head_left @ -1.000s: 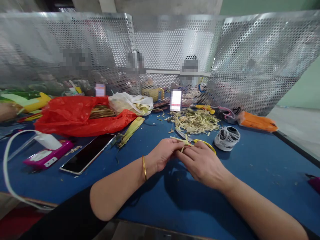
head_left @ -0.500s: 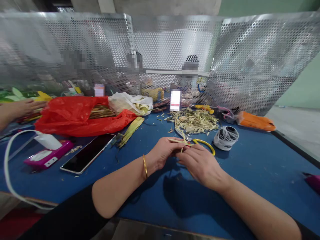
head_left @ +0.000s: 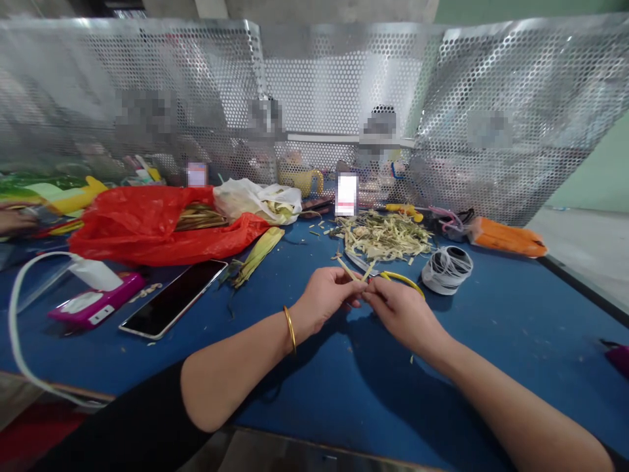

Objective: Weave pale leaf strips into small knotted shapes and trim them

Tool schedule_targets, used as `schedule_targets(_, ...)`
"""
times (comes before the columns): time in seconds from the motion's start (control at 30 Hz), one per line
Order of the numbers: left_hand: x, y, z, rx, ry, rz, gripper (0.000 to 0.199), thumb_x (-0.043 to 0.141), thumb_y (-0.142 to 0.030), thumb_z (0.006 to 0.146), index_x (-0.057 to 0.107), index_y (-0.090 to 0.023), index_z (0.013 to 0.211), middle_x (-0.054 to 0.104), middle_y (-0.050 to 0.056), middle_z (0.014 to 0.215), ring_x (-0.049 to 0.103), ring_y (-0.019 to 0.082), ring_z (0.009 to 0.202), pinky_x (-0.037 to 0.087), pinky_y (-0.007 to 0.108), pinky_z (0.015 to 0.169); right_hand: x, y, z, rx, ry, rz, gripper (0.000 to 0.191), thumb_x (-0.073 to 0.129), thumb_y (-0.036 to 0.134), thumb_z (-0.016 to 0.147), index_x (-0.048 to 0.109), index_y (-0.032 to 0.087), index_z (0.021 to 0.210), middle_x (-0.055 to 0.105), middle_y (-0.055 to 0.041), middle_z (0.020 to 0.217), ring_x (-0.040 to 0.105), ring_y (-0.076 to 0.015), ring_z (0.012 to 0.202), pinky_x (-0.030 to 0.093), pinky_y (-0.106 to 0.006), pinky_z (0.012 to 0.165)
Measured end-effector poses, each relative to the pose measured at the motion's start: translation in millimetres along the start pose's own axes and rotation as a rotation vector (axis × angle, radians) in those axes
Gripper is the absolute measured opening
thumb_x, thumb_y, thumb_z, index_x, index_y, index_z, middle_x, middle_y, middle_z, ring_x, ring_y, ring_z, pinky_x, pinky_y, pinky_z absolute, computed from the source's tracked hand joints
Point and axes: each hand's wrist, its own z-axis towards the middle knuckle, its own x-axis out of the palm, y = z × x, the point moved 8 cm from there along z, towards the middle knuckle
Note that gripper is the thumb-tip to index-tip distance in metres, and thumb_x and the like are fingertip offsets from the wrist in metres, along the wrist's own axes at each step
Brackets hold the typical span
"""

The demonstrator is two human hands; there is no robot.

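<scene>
My left hand (head_left: 325,296), below a gold bangle, is closed with its fingertips pinching pale plant strips (head_left: 346,269). Against it, my right hand (head_left: 403,313) has thumb and fingers pressed together on the same strips. Two narrow ends stick up from the pinch in a V; the part between the fingertips is hidden. Just behind the hands lie scissors with yellow handles (head_left: 410,283), partly covered by my right hand. Beyond them spreads a heap of dry plant scraps (head_left: 388,236). A spool of whitish thread (head_left: 447,270) stands to the right.
A phone (head_left: 174,298), a purple power strip (head_left: 98,301) with a white cable, a red plastic bag (head_left: 128,226) and a folded husk (head_left: 258,257) lie leftward. An orange packet (head_left: 508,237) sits at right. A perforated metal screen (head_left: 344,78) closes the back. Another person's hand (head_left: 14,221) shows far left.
The crossed strips have turned into a V pointing up. My right hand has shifted slightly right, its fingers now curled at the pinch. The other person's hand has drawn back to the left.
</scene>
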Motion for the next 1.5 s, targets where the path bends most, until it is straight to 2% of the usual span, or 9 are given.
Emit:
schedule_targets(0.33, -5.5, -5, 4, 0.018, -0.025, -0.058, 0.015, 0.074, -0.020, 0.069, 0.069, -0.012, 0.080, 0.063, 0.001, 0.062, 0.053, 0.006, 0.045, 0.045, 0.020, 0.050, -6, 9, -5, -0.013, -0.047, 0.238, 0.024, 0.043, 0.025, 0.089, 0.048, 0.020, 0.066, 0.054, 0.0008, 0.059, 0.046, -0.0130, 0.055, 0.032, -0.023, 0.052)
schedule_targets(0.5, 1.4, -7, 4, -0.098, 0.174, -0.263, 0.027, 0.079, -0.026, 0.065, 0.067, -0.014, 0.085, 0.059, -0.002, 0.061, 0.053, 0.005, 0.047, 0.041, 0.017, 0.047, -26, -14, 4, 0.054, -0.216, 0.412, 0.018, 0.048, 0.031, 0.088, 0.062, 0.019, 0.090, 0.066, -0.0039, 0.088, 0.058, -0.0178, 0.083, 0.042, -0.028, 0.076)
schedule_targets(0.57, 7.4, -6, 1, -0.147, 0.258, -0.312, 0.025, 0.079, -0.025, 0.066, 0.066, -0.014, 0.084, 0.058, -0.003, 0.061, 0.053, 0.005, 0.047, 0.042, 0.016, 0.048, -22, -13, 8, 0.004, -0.152, 0.479, 0.020, 0.052, 0.032, 0.086, 0.063, 0.019, 0.095, 0.066, -0.0041, 0.095, 0.058, -0.0190, 0.090, 0.042, -0.029, 0.082)
schedule_targets(0.67, 12.1, -2, -3, -0.206, 0.317, -0.315, 0.023, 0.075, -0.029, 0.070, 0.066, -0.014, 0.085, 0.062, 0.000, 0.065, 0.056, 0.006, 0.050, 0.044, 0.018, 0.050, -7, -11, 9, 0.012, 0.007, 0.556, 0.025, 0.049, 0.037, 0.087, 0.064, 0.018, 0.078, 0.065, -0.0010, 0.076, 0.058, -0.0161, 0.073, 0.042, -0.026, 0.068)
schedule_targets(0.87, 7.8, 3, -2, -0.182, 0.206, -0.171, 0.026, 0.079, -0.028, 0.063, 0.068, -0.013, 0.080, 0.062, 0.000, 0.062, 0.057, 0.008, 0.049, 0.045, 0.021, 0.052, -5, -8, 4, 0.012, -0.004, 0.264, 0.037, 0.046, 0.038, 0.089, 0.053, 0.018, 0.058, 0.051, 0.0017, 0.054, 0.045, -0.0123, 0.055, 0.031, -0.023, 0.052)
schedule_targets(1.07, 0.9, 0, 0, -0.098, 0.020, -0.076, 0.021, 0.080, -0.021, 0.060, 0.071, -0.011, 0.075, 0.063, 0.002, 0.060, 0.056, 0.008, 0.047, 0.047, 0.023, 0.052, -16, 18, -3, -0.243, -0.171, -0.133, 0.034, 0.041, 0.024, 0.093, 0.052, 0.018, 0.061, 0.054, -0.0003, 0.056, 0.048, -0.0128, 0.057, 0.035, -0.029, 0.075)
schedule_targets(1.17, -0.9, -6, -1, -0.027, -0.016, -0.065, 0.018, 0.080, -0.019, 0.060, 0.071, -0.011, 0.073, 0.065, 0.003, 0.063, 0.056, 0.009, 0.047, 0.049, 0.024, 0.052, -13, 14, -2, -0.220, -0.156, -0.137, 0.034, 0.042, 0.026, 0.093, 0.053, 0.018, 0.062, 0.055, 0.0004, 0.056, 0.049, -0.0125, 0.057, 0.036, -0.029, 0.077)
schedule_targets(1.3, 0.0, -7, 1, -0.054, 0.064, -0.094, 0.020, 0.078, -0.024, 0.064, 0.070, -0.012, 0.078, 0.066, 0.003, 0.064, 0.059, 0.009, 0.048, 0.050, 0.023, 0.055, -10, -3, 4, -0.117, -0.093, 0.042, 0.035, 0.045, 0.033, 0.092, 0.057, 0.019, 0.062, 0.058, -0.0006, 0.058, 0.054, -0.0150, 0.063, 0.039, -0.028, 0.072)
schedule_targets(1.5, 1.8, -5, 2, -0.137, 0.190, -0.096, 0.031, 0.073, -0.041, 0.069, 0.067, -0.012, 0.080, 0.069, 0.005, 0.067, 0.061, 0.011, 0.050, 0.048, 0.022, 0.054, -10, -30, 13, 0.136, -0.056, 0.684, 0.035, 0.052, 0.048, 0.085, 0.069, 0.018, 0.089, 0.070, -0.0058, 0.089, 0.062, -0.0206, 0.086, 0.046, -0.031, 0.076)
